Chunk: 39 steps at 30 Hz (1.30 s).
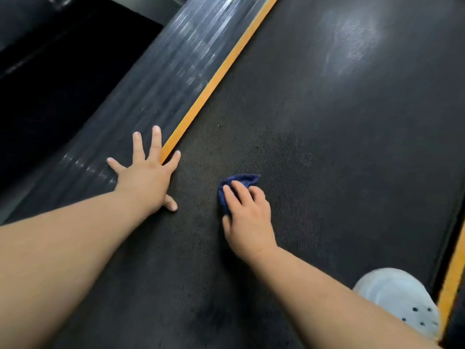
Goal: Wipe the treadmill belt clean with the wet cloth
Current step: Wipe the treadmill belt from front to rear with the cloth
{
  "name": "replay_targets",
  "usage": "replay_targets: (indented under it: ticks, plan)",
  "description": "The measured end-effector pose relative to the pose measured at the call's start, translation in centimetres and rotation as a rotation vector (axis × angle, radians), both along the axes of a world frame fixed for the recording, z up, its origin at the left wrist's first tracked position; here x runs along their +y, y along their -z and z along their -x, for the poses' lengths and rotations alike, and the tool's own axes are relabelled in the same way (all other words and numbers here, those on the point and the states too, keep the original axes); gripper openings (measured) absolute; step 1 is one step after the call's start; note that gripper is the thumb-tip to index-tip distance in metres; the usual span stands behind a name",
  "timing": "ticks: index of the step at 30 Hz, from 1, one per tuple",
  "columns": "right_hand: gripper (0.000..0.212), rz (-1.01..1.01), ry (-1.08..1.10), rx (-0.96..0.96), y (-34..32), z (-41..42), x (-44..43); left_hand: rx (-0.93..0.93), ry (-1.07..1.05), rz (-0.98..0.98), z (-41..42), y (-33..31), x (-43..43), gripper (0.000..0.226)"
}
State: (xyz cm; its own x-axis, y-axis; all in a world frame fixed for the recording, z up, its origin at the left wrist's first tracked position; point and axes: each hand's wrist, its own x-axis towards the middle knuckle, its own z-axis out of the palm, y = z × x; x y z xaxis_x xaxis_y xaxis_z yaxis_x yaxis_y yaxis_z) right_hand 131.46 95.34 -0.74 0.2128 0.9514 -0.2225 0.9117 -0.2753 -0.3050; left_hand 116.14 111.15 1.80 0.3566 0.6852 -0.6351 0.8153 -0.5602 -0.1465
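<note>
The black textured treadmill belt fills most of the view. My right hand grips a bunched dark blue cloth and presses it onto the belt near the middle; only the cloth's far edge shows past my fingers. Darker damp patches spread over the belt around and beyond the cloth. My left hand lies flat with fingers spread, its palm across the belt's left edge, its fingers reaching over the orange strip onto the ribbed side rail.
A second orange strip runs along the belt's right edge. A pale grey perforated clog rests on the belt at the lower right. Dark floor lies left of the side rail.
</note>
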Motion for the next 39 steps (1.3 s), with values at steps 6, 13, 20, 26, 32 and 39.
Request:
replay_targets:
  ticks: [6, 13, 20, 26, 32, 39]
  plan:
    - [0.054, -0.071, -0.206, 0.043, -2.2, -4.0, 0.4, 0.004, -0.001, -0.008, -0.2, -0.5, -0.1, 0.126]
    - [0.062, 0.214, 0.057, 0.047, 0.4, -9.4, -3.1, -0.344, 0.203, 0.164, -6.3, -2.1, -5.1, 0.09]
    - [0.065, 0.232, 0.012, 0.104, 0.3, -10.3, -3.2, -0.743, 0.651, 0.012, -5.4, 3.5, -10.4, 0.036]
    - [0.066, 0.216, 0.039, 0.121, 0.2, -9.7, -3.4, -0.633, 0.243, -0.216, -6.5, 2.0, -1.8, 0.034]
    - [0.068, 0.189, 0.093, 0.09, 0.0, -8.6, -3.2, -0.805, 0.509, -0.123, -5.9, 3.5, -8.4, 0.028]
    - [0.068, 0.204, 0.102, 0.086, 0.6, -8.4, -3.3, -0.934, 0.481, -0.173, -6.8, 5.4, -3.6, 0.037]
